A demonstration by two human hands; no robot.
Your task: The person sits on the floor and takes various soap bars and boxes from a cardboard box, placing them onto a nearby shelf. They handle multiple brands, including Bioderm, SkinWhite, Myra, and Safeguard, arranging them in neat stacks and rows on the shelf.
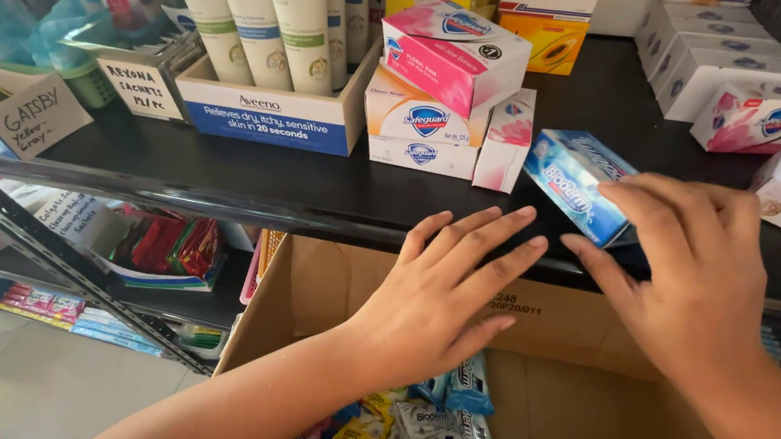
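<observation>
At right of centre, the right hand [691,268] gripped a blue soap box [574,182] tilted on the black shelf [252,173]. The left hand [446,287] hovered beside it, empty, fingers spread. Tilted so near the edge, the box could slip into the cardboard carton [563,408] below.

Single view from my head, angled steeply down and forward, close over a dark shelf [252,173] across the upper frame and an open cardboard box [571,428] below.

Dark shop shelf [252,173] on metal frame, pale tiled floor [3,373]
</observation>
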